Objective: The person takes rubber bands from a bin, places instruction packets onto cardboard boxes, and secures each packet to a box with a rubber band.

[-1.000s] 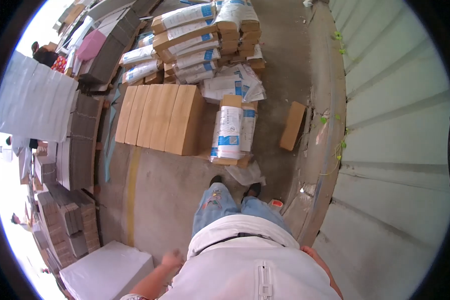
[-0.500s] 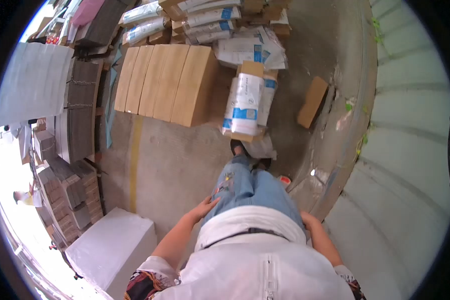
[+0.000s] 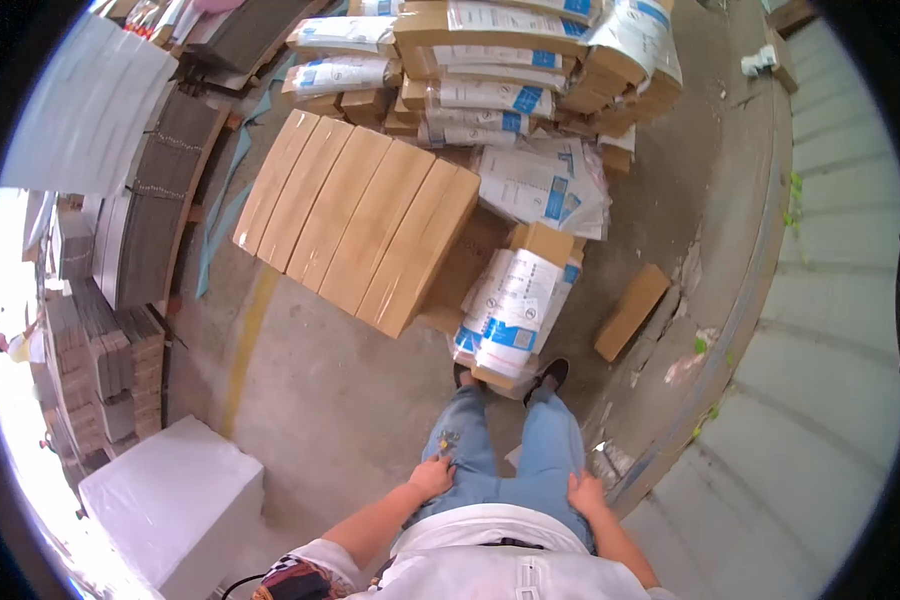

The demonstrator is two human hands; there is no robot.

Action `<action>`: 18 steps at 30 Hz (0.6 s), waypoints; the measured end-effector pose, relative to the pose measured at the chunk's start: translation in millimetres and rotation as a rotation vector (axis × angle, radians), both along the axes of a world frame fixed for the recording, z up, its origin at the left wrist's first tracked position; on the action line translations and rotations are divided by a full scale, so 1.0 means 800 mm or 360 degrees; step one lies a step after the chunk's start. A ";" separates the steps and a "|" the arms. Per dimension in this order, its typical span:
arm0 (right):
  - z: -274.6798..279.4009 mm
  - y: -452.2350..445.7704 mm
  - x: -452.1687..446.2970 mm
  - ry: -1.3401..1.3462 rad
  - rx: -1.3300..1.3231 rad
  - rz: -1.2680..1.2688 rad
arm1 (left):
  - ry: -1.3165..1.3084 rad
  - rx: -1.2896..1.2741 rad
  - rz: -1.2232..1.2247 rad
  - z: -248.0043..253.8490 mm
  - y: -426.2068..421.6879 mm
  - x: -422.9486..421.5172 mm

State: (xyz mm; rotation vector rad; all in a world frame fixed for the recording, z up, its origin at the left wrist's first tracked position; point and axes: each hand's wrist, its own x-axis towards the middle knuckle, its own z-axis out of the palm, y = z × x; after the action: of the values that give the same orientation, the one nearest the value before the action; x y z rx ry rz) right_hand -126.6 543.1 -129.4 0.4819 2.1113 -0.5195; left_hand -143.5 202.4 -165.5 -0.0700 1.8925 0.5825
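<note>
The left hand [image 3: 432,478] and right hand [image 3: 586,492] are touching faded blue denim jeans [image 3: 548,440]; whether they are pinching cloth, I cannot tell. A long white-and-blue plastic-wrapped package [image 3: 522,303] is lying ahead, beyond both hands, its long axis slanting away rightward, neither hand clearly nearer.

To the right of the right hand [image 3: 586,491], the space is bounded by a pale, ribbed wall [image 3: 820,340], along whose foot a worn concrete ledge [image 3: 740,240] is dotted with small green plants [image 3: 793,205]. Ahead of the left hand [image 3: 433,478], a grey, scuffed floor [image 3: 315,380] is exposed, marked farther left by a yellow stripe [image 3: 242,350]. Well beyond that hand's left, the scene is washed out by white light [image 3: 10,420].
</note>
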 end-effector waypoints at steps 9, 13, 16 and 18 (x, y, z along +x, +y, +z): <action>0.059 0.076 -0.243 -0.0161 -0.0374 0.1347 | 0.0000 0.0005 0.0406 0.174 0.066 -0.126; 0.117 0.051 -0.426 0.1195 -0.0929 0.0810 | -0.0053 0.0391 0.1240 0.180 0.132 -0.168; 0.069 0.053 -0.531 0.1084 -0.0831 0.0782 | 0.0306 0.0199 0.0792 0.177 0.191 -0.225; 0.037 0.043 -0.621 0.0737 -0.0647 0.1067 | 0.0653 0.0215 0.0524 0.190 0.217 -0.260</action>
State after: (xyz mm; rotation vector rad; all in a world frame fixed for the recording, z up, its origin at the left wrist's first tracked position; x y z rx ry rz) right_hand -623.2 577.2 -100.0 -0.6189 2.3333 -0.6739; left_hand -351.5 375.8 -13.5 -0.1879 2.2500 1.0086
